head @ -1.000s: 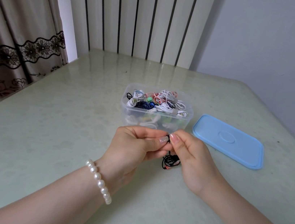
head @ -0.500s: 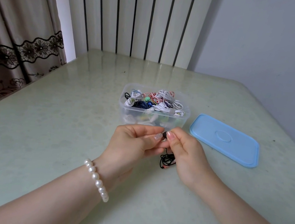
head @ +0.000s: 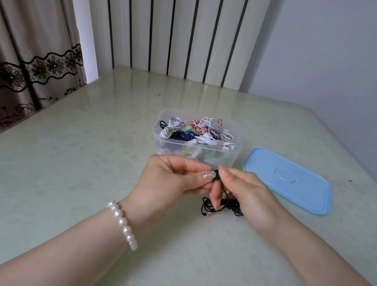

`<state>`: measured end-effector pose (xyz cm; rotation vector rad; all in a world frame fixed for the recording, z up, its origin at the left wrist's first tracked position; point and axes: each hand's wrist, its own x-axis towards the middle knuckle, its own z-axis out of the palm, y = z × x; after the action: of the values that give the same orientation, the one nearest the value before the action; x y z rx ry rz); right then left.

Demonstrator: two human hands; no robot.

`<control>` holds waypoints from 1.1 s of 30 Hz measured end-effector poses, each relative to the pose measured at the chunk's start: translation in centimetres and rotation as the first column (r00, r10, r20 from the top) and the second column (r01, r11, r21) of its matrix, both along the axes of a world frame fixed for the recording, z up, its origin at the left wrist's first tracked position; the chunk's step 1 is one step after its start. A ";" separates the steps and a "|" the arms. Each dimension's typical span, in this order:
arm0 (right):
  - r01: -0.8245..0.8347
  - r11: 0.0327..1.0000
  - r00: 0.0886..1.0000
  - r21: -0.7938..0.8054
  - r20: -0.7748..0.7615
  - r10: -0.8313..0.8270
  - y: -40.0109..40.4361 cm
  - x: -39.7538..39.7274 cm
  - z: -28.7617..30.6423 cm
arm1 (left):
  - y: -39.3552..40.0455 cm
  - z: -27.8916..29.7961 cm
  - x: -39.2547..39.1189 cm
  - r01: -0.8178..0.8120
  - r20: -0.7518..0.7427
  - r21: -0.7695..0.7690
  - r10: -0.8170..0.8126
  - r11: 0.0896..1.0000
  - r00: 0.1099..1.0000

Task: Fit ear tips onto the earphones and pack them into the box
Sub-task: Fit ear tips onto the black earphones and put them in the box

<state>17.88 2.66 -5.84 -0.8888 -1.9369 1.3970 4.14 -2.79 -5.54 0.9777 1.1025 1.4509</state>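
- Left hand [head: 172, 179] and right hand [head: 246, 192] pinch a black earbud [head: 217, 174] together mid-table [head: 57, 173].
- Its black cable [head: 222, 205] dangles below.
- Clear box [head: 159, 136] of earphones sits behind; blue lid [head: 291, 181] toward the right edge.

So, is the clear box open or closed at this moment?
Open. The clear box has no cover, and the earphone bundles show over its rim. The blue lid lies flat on the table beside it.

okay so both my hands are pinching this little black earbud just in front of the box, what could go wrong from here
The black earbud is pinched only between the fingertips of the left hand and right hand; a small ear tip could slip onto the pale green table. The coiled black cable dangles loose below and may snag. The clear plastic box sits close behind your knuckles and could get nudged.
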 end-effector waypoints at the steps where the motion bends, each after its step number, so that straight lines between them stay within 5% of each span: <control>1: 0.009 1.000 1.000 0.004 0.021 -0.009 0.0 0.0 0.0 | 0.0 0.0 0.0 -0.006 -0.041 0.035 0.007 0.999 0.999; 7: 0.011 0.984 0.968 0.176 0.244 -0.054 0.6 0.6 -0.7 | 0.0 -0.1 -0.3 0.023 -0.206 0.071 -0.008 0.997 0.978; 12: 0.184 0.953 0.961 0.239 0.161 -0.225 2.0 1.9 0.2 | 0.3 0.3 -1.5 0.049 -0.311 -0.042 -0.060 0.998 0.949; 15: 0.349 0.899 0.899 0.265 0.176 -0.401 3.5 3.3 -0.5 | 0.5 0.5 -2.8 0.079 -0.518 -0.065 -0.101 0.995 0.849; 20: 0.352 0.892 0.860 0.285 0.279 -0.428 3.5 3.1 -1.5 | 0.4 0.1 -3.0 0.162 -0.713 -0.135 -0.209 0.978 0.669; 29: 0.268 0.885 0.790 0.380 0.439 -0.428 2.3 -0.7 -2.1 | 0.3 -0.1 -2.9 0.196 -0.797 -0.184 -0.262 0.963 0.544; 33: 0.261 0.875 0.801 0.407 0.414 -0.432 2.1 -0.8 -2.1 | 0.5 0.8 -4.1 0.120 -0.794 -0.135 -0.180 0.984 0.581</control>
<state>17.06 4.74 -7.98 -1.4525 -2.1325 0.6260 0.03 -2.31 -4.75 1.7246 1.6432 0.7769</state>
